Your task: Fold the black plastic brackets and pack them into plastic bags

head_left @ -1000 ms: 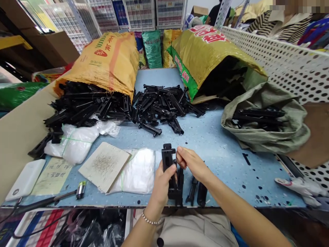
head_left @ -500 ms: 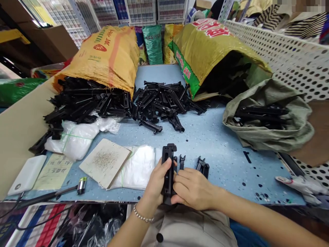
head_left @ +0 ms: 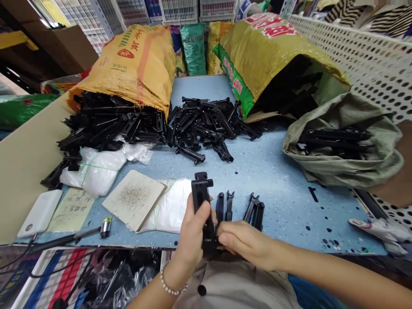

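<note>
My left hand (head_left: 189, 231) is wrapped round a long black plastic part (head_left: 201, 193), held upright and tilted slightly over the table's front edge. Its slotted body ends in a wider head with a short side peg. At the part's lower right side, the fingers of my right hand (head_left: 246, 244) are curled in a pinch; the fingertips touch it and partly hide its lower end. Just beyond my right hand lie several slim black pieces, among them a rounded bar (head_left: 219, 207), a fork-ended piece (head_left: 229, 204) and a pair of pieces (head_left: 254, 210) side by side.
Black parts (head_left: 202, 124) are heaped at the back, spilling from an orange sack (head_left: 128, 64). A yellow-green sack (head_left: 267, 56) and a grey-green bag (head_left: 347, 167) stand right. Leftward lie a square board (head_left: 133, 199), clear plastic bags (head_left: 172, 210), a screwdriver-like tool (head_left: 93, 231) and a white box (head_left: 40, 212).
The long black plastic part has tilted and risen slightly to the left in my left hand. My right hand has shifted down along it, its fingers now at the lower end.
</note>
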The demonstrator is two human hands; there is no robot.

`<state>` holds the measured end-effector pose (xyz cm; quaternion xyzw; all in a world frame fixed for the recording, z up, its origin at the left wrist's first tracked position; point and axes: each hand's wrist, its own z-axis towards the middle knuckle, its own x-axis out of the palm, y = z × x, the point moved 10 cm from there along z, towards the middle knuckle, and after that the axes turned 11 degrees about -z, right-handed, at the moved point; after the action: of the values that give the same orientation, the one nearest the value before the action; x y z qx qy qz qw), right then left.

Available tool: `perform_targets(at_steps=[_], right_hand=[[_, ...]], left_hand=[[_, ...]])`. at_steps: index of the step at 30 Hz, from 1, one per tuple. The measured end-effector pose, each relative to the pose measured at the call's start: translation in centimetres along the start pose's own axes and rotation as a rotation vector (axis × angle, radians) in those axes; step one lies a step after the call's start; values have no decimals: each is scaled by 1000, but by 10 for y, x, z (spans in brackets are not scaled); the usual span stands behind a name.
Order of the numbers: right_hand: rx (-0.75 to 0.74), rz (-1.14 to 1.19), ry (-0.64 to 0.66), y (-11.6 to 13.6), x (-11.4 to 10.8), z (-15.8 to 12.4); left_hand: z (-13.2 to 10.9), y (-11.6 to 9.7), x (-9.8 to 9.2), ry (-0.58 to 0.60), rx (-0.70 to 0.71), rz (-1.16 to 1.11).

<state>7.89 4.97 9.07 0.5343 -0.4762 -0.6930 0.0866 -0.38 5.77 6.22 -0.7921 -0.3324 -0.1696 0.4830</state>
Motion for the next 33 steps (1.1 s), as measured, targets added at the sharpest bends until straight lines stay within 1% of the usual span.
perform_targets(at_steps=[2, 3, 4, 6, 7, 8, 9, 10, 12, 13, 14, 15, 16, 17, 18, 19, 21, 23, 24, 25, 26, 27, 29, 30, 31, 32, 33], right_hand=[[-192, -394, -136, 23, -22, 2], [-300, -574, -177, 36, -26, 1], [-399, -715, -189, 46, -26, 0], [-538, -861, -170, 57, -23, -2], [-573, -877, -164, 59, -22, -2], [-584, -858, -164, 60, -21, -2], [-567, -797, -163, 59, -21, 0], [-500, -681, -163, 53, -23, 3], [-278, -377, -175, 32, -25, 10], [-159, -233, -170, 19, -23, 12], [-62, -108, -135, 7, -17, 13], [3, -16, -72, 0, -9, 13], [34, 35, 2, -3, -2, 13], [39, 45, 59, -4, 1, 12], [30, 22, 82, -3, 0, 13], [-8, -53, 66, 0, -6, 14], [-155, -312, -50, 15, -21, 14], [-309, -519, -117, 32, -22, 11], [-336, -552, -129, 35, -20, 10], [-308, -528, -142, 33, -19, 10], [-232, -447, -141, 27, -19, 10], [-125, -323, -117, 16, -17, 11], [79, -34, 15, -11, -4, 13], [143, 70, 82, -22, 1, 15], [181, 112, 106, -33, -1, 19], [208, 81, 72, -46, -11, 26], [252, -17, -25, -62, -29, 35]], left_hand=[[10, 22, 0, -23, -207, -116], [12, 35, 0, -41, -323, -173], [12, 46, 0, -58, -429, -213], [6, 64, 2, -75, -592, -257], [3, 68, 2, -78, -632, -256], [2, 69, 2, -82, -623, -238], [3, 63, 0, -84, -547, -207], [5, 51, -2, -83, -407, -167], [4, 10, -6, -75, 7, -65], [-3, -11, -6, -66, 214, -13], [-11, -28, -5, -53, 376, 35], [-17, -38, -5, -40, 470, 72], [-18, -42, -4, -21, 487, 96], [-15, -40, -3, -1, 437, 101], [-9, -34, -3, 15, 346, 88], [-2, -27, -3, 20, 247, 63], [8, -15, -4, 1, 90, 7], [13, -6, -3, -23, 9, -26], [14, -3, -3, -30, 1, -29], [14, -2, -3, -36, 19, -24], [15, -3, -4, -40, 60, -5], [16, -7, -6, -42, 118, 28], [21, -15, -13, -50, 237, 116], [26, -17, -18, -53, 274, 156], [33, -18, -24, -62, 296, 191], [41, -17, -31, -78, 304, 222], [49, -14, -38, -98, 308, 254]])
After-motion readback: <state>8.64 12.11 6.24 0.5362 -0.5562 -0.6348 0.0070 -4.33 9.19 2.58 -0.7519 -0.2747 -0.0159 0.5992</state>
